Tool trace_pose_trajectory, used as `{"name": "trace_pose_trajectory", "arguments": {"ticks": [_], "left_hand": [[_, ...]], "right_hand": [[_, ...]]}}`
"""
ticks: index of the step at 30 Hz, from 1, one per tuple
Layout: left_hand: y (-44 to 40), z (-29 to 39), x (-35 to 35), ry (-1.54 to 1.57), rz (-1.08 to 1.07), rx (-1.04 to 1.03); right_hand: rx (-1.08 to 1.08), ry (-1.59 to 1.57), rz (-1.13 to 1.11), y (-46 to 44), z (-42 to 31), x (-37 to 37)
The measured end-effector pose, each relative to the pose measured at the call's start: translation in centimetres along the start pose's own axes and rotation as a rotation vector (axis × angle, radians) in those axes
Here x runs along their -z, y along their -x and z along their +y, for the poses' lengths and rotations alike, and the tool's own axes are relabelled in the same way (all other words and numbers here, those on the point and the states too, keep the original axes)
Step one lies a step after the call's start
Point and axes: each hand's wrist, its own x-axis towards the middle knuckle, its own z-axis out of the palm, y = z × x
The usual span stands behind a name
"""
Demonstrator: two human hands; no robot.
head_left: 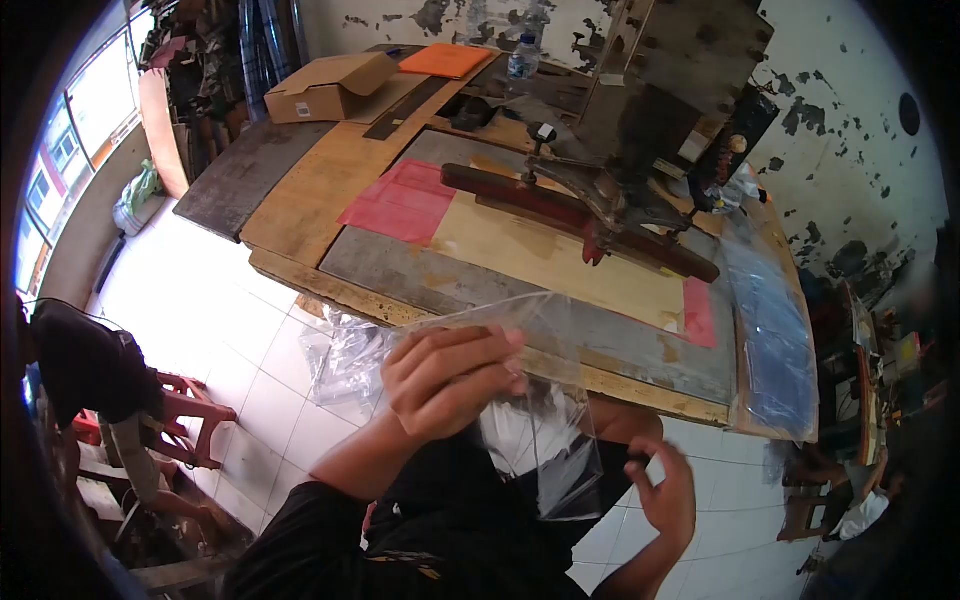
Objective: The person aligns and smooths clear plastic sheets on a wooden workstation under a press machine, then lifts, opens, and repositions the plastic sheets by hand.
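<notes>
A: What are the 2 hands doing?

B: They're apart. The left hand (455, 378) has its fingertips pinched on clear plastic (562, 410), which hangs over the lap at the near edge of the surface (290, 195). The right hand (667, 490) is off to the side, thumb and fingers parted, near the plastic.

A: Is the plastic a bag?

B: I can't tell; it's see-through, with bright creases.

A: And the containers?

B: A box (325, 90) sits at the far left of the surface; its contents are hidden. A bottle (522, 62) with a blue cap stands at the back, too small to judge how full. An orange folder (445, 60) lies between those 2.

A: What else is on the surface?

B: A red bar (570, 218) reaches over a cream strip (520, 241), pink at both ends. Bluish plastic sheets (768, 340) lie along the right side.

A: The room?

B: Peeling wall (840, 140), pale floor tiles (250, 340) with crumpled plastic (345, 362) on them, windows (60, 150) at left, and a person (82, 360) beside a red stool (197, 412).
</notes>
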Motion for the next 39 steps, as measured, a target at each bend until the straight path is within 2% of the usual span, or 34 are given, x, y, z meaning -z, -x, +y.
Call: {"name": "trace_pose_trajectory", "arguments": {"ticks": [1,2,4,6,9,11,17,19,22,28,32,34,39], "left_hand": [[-0.2,0.4,0.0,0.006,0.003,0.001],[-0.5,0.9,0.1,-0.011,-0.083,-0.034],[-1.1,1.6,-0.2,-0.01,-0.181,-0.083],[-1.8,2.6,-0.5,-0.001,-0.202,-0.101],[-1.9,2.4,-0.5,0.022,-0.2,-0.175],[-2.0,2.0,0.0,0.038,-0.218,-0.172],[-2.6,1.9,-0.2,0.182,-0.325,-0.04],[-2.7,2.1,-0.8,0.249,-0.39,0.045],[-2.3,2.2,-1.9,0.326,-0.356,0.148],[-2.1,2.3,-2.0,0.349,-0.431,0.228],[-2.8,2.5,-1.5,0.371,-0.497,0.301],[-2.9,2.6,-1.3,0.45,-0.537,0.402],[-2.3,2.3,-1.6,0.428,-0.538,0.373]], "right_hand": [[0.115,-0.082,0.158,-1.0,-1.4,0.1],[0.231,-0.164,0.318,-2.0,-2.9,0.0],[0.436,-0.282,0.402,-3.8,-6.4,-0.3],[0.649,-0.269,0.368,-5.8,-9.7,0.0],[0.735,-0.253,0.255,-7.9,-12.3,0.3],[0.725,-0.313,0.201,-8.4,-12.2,0.0],[0.752,-0.091,0.22,-9.1,-11.3,1.5],[0.688,-0.134,0.138,-8.9,-11.0,2.2],[0.649,-0.184,0.198,-8.6,-12.2,2.6],[0.5,-0.349,0.111,-8.8,-11.9,2.5],[0.47,-0.376,0.157,-9.3,-11.8,2.0],[0.506,-0.318,0.219,-9.4,-11.8,1.9],[0.51,-0.363,0.236,-9.5,-11.5,2.1]]}}
